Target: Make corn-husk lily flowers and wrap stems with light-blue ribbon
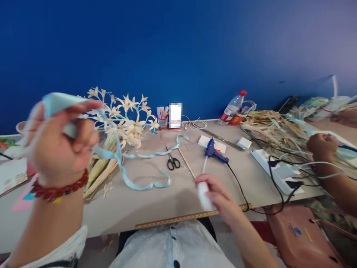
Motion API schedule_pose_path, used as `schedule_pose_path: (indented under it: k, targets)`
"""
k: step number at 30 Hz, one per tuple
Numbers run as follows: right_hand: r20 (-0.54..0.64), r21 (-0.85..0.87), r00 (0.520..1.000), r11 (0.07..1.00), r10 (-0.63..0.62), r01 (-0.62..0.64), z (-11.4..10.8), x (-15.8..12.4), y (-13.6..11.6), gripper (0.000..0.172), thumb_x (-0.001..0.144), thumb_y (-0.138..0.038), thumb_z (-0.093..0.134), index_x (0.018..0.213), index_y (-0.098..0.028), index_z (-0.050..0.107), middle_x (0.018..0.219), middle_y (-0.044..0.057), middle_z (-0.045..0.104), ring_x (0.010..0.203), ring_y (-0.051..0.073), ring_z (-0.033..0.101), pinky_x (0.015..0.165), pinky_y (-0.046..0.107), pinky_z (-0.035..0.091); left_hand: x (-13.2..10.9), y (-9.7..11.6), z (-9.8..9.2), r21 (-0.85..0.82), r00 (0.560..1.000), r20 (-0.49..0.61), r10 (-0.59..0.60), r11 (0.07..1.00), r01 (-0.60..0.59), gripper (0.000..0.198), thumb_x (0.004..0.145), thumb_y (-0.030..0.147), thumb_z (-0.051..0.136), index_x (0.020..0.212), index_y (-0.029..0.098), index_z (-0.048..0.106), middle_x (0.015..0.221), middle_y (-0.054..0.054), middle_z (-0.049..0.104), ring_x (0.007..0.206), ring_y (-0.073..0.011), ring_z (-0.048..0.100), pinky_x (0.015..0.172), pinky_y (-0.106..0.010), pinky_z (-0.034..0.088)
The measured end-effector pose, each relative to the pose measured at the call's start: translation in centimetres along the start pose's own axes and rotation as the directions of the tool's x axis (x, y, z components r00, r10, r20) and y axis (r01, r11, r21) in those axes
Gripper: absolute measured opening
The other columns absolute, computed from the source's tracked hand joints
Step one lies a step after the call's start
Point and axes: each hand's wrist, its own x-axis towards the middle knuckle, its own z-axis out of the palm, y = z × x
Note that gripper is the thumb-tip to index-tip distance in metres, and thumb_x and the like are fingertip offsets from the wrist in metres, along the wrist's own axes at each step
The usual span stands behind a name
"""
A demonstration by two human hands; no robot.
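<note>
My left hand (pixel 60 141) is raised at the left, fingers curled around a light blue ribbon-like strip (pixel 60 102) that loops over its back. The strip's loose tail (pixel 147 186) trails in curls over the table. Low in the middle, my right hand (pixel 220 197) grips a smooth white oblong object (pixel 205 195), blurred, its kind unclear. Just beyond that hand are a thin wooden stick (pixel 186 162) and a blue glue gun (pixel 214 152) with a glue stick in its back. Black-handled scissors (pixel 173 162) lie between the hands.
Pale flowers on blue stems (pixel 128 115) and dry husks (pixel 103 167) are at the left. A phone (pixel 175 115) stands against the wall. A bottle (pixel 232 108), power strip (pixel 275 171), cables and more husks (pixel 267 126) occupy the right, beside another person's hand (pixel 323 145).
</note>
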Motion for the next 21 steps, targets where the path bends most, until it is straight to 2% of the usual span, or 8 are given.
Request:
schedule_pose_path:
  k: [3,6,9,12,14,16,19,21]
  targets:
    - [0.287,-0.283,0.939,0.920,-0.189,0.272,8.1,2.6,1.7,0.029,0.078,-0.037,0.075,0.102,-0.023,0.067,0.100,0.005,0.064,0.088,0.020,0.061,0.079,0.031,0.048,0.9,-1.5,0.7,0.334,0.967,0.252,0.031,0.935,-0.117,0.041,0.092,-0.003,0.023,0.091,0.006,0.063,0.097,-0.014,0.075,0.037,-0.0017,0.032,0.037,-0.019,0.023]
    - [0.673,-0.289,0.685,0.752,-0.281,0.592,17.1,4.6,5.3,0.031,0.083,-0.040,0.070,0.107,-0.022,0.065,0.103,0.005,0.065,0.100,0.020,0.061,0.088,0.028,0.047,0.9,-2.0,0.3,0.426,0.935,0.340,-0.106,0.903,-0.052,0.038,0.093,-0.003,0.025,0.098,0.005,0.062,0.099,-0.013,0.074,0.038,-0.0022,0.036,0.039,-0.020,0.026]
    - [0.863,-0.266,0.444,0.530,-0.240,0.805,24.2,4.7,9.6,0.033,0.087,-0.047,0.064,0.111,-0.023,0.063,0.110,0.004,0.064,0.099,0.019,0.062,0.083,0.025,0.048,-0.3,-1.7,-0.5,0.481,0.898,0.410,-0.162,0.875,-0.061,0.028,0.093,0.002,0.035,0.103,0.006,0.061,0.103,-0.013,0.072,0.041,-0.0033,0.038,0.041,-0.021,0.028]
    - [0.909,-0.239,0.324,0.311,-0.260,0.920,27.0,4.1,12.1,0.044,0.086,-0.052,0.062,0.117,-0.021,0.058,0.116,0.007,0.064,0.098,0.022,0.062,0.083,0.030,0.048,-1.8,-1.0,-1.4,0.522,0.885,0.423,-0.196,0.850,-0.062,0.023,0.094,0.007,0.040,0.103,0.009,0.061,0.103,-0.011,0.070,0.044,-0.0039,0.036,0.044,-0.021,0.029]
    - [0.878,-0.232,0.324,0.278,-0.353,0.932,25.9,3.9,11.7,0.042,0.086,-0.053,0.061,0.113,-0.020,0.059,0.115,0.008,0.065,0.097,0.022,0.061,0.084,0.030,0.048,-2.6,-0.5,-1.9,0.545,0.879,0.429,-0.208,0.836,-0.068,0.021,0.093,0.009,0.044,0.103,0.010,0.063,0.096,-0.009,0.070,0.045,-0.0042,0.034,0.044,-0.021,0.028]
    - [0.792,-0.255,0.387,0.320,-0.472,0.912,22.9,4.2,9.8,0.026,0.089,-0.047,0.059,0.093,-0.022,0.060,0.097,0.005,0.069,0.086,0.020,0.062,0.080,0.030,0.049,-3.0,0.0,-2.3,0.566,0.871,0.450,-0.197,0.818,-0.107,0.022,0.093,0.012,0.048,0.108,0.010,0.064,0.090,-0.009,0.070,0.044,-0.0045,0.031,0.044,-0.021,0.027]
    - [0.403,-0.451,0.654,0.483,-0.640,0.751,17.6,5.4,5.0,0.018,0.088,-0.038,0.061,0.082,-0.023,0.054,0.081,0.004,0.063,0.080,0.021,0.059,0.074,0.033,0.048,-2.9,0.3,-1.6,0.653,0.830,0.521,-0.199,0.719,-0.238,0.025,0.092,0.018,0.052,0.107,0.010,0.069,0.094,-0.014,0.070,0.050,-0.0089,0.044,0.047,-0.023,0.034]
    - [0.137,-0.524,0.685,0.535,-0.715,0.663,15.2,6.4,2.0,0.024,0.082,-0.039,0.069,0.092,-0.023,0.054,0.089,0.007,0.061,0.089,0.025,0.058,0.078,0.038,0.048,-2.8,0.1,-0.5,0.685,0.750,0.614,-0.245,0.637,-0.354,0.022,0.088,0.019,0.057,0.099,0.012,0.074,0.094,-0.016,0.071,0.069,-0.0193,0.060,0.061,-0.029,0.046]
